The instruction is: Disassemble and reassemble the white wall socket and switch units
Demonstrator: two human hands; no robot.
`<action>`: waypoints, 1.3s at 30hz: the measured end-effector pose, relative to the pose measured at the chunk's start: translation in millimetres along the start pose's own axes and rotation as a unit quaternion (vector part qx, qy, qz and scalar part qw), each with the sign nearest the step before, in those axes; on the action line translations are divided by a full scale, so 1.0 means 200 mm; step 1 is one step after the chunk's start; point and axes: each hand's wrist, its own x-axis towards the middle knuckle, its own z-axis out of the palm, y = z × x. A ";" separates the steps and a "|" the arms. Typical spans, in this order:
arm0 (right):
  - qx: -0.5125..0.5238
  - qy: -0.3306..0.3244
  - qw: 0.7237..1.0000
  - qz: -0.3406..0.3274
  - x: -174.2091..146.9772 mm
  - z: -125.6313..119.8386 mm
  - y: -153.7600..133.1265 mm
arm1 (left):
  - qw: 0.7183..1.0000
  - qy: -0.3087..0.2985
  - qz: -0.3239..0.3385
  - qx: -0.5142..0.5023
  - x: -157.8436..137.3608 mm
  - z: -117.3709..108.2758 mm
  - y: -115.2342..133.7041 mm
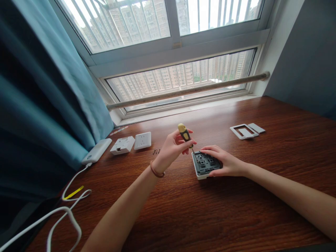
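My left hand (pixel 176 144) is closed around a screwdriver (pixel 184 133) with a yellow and black handle. The shaft slants down, and its tip meets the left part of a wall switch (pixel 206 163) with its dark inner face up. That switch sits in a white box on the table. From the right, my right hand (pixel 223 162) grips the switch, thumb along the near side and fingers over the far side. Left of my left wrist lie several small screws (pixel 156 151). Whether the tip sits in a screw is too small to tell.
A white socket panel (pixel 142 140) and a white mounting box (pixel 122 145) lie at the left, beside a white power strip (pixel 97 151) with a cable (pixel 68 210). A white frame (pixel 237 132) and loose cover plates (pixel 257 128) lie at the right. Behind the table (pixel 168 210) is a window.
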 end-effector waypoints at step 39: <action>0.008 0.000 1.000 -0.003 0.00 0.00 0.00 | 0.996 0.054 0.039 0.060 0.00 0.05 -0.06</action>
